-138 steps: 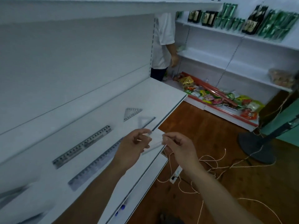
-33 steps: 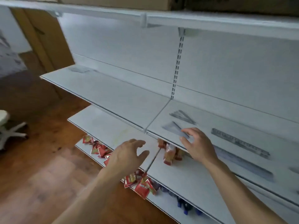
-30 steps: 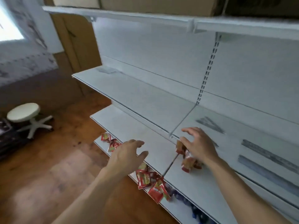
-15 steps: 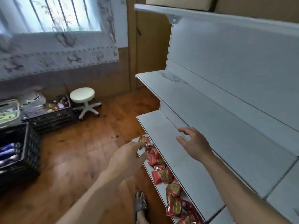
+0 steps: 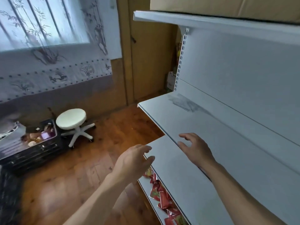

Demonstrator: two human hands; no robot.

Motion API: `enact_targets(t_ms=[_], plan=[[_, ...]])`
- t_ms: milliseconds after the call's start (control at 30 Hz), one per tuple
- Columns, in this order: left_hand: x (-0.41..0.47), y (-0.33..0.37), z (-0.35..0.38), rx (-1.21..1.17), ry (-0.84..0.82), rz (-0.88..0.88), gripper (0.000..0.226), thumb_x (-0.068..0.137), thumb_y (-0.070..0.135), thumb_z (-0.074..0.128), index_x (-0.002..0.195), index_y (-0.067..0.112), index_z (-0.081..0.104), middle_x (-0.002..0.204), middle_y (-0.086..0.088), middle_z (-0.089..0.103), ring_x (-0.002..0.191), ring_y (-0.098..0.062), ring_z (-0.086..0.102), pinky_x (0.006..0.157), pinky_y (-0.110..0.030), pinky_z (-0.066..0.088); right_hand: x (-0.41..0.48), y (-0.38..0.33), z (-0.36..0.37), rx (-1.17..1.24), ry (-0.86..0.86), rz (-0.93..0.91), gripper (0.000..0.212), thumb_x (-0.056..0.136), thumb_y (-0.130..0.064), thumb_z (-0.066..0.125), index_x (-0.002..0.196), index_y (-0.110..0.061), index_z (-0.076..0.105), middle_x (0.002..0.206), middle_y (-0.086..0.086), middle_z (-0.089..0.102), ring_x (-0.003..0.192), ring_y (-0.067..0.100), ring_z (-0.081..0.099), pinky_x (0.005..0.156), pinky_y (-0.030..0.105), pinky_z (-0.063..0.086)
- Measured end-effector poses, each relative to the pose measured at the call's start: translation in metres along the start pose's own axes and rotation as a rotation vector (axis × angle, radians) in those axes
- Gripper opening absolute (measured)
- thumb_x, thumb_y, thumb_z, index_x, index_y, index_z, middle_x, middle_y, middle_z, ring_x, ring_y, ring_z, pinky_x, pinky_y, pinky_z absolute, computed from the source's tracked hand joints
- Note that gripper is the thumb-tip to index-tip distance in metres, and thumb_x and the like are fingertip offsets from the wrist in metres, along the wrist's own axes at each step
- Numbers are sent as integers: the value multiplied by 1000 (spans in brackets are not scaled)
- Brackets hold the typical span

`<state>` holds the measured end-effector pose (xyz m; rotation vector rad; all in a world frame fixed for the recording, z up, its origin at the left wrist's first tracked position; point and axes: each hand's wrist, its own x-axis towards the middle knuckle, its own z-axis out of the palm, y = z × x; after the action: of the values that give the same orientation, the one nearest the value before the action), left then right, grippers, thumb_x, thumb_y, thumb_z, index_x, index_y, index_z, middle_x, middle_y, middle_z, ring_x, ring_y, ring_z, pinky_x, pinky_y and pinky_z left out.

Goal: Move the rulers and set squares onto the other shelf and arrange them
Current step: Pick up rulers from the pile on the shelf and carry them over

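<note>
Lying at the far end of the white middle shelf [image 5: 227,143], by the back panel, is a faint grey see-through pile [image 5: 183,103], too blurred to tell rulers from set squares. It sits at about 12 o'clock from the right hand [image 5: 196,148], well apart from it. That hand hangs over the shelf's front edge, fingers spread wide and a little bent, holding nothing; whether it touches the shelf I cannot tell. The left hand [image 5: 134,161] is at its 8 o'clock, loose and empty, in front of the lower shelf [image 5: 178,176] corner. Red packets [image 5: 160,197] lie below at 5 o'clock. A white stool [image 5: 71,117] stands on the wooden floor at 10 o'clock.
</note>
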<state>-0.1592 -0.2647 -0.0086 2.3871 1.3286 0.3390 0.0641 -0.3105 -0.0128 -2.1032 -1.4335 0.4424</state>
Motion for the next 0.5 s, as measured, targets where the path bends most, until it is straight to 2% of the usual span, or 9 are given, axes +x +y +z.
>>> enact_targets(t_ms=[167,367,500], plan=[[89,-19,-7,-26,-3,107,41,92,50,52,129,34,54,124,17,59,110,-5,58,87,-21,52,63,-2,14,-15,36,81,32,91,-32,58,122,-25,60,129,-8,55,119,10,49,96,22,35],[200,-33,-15,-32,-107,316,40,93,48,52,130,33,54,126,16,59,110,-5,57,81,-14,43,124,-9,30,5,175,230,32,92,-34,57,123,-26,59,129,-10,54,120,9,48,98,21,35],[261,-42,-19,-60,-208,442,42,93,48,52,131,32,52,127,13,58,111,-6,57,89,-21,51,156,-17,38,-32,261,334,32,91,-34,57,123,-27,59,131,-10,53,124,10,45,99,22,35]])
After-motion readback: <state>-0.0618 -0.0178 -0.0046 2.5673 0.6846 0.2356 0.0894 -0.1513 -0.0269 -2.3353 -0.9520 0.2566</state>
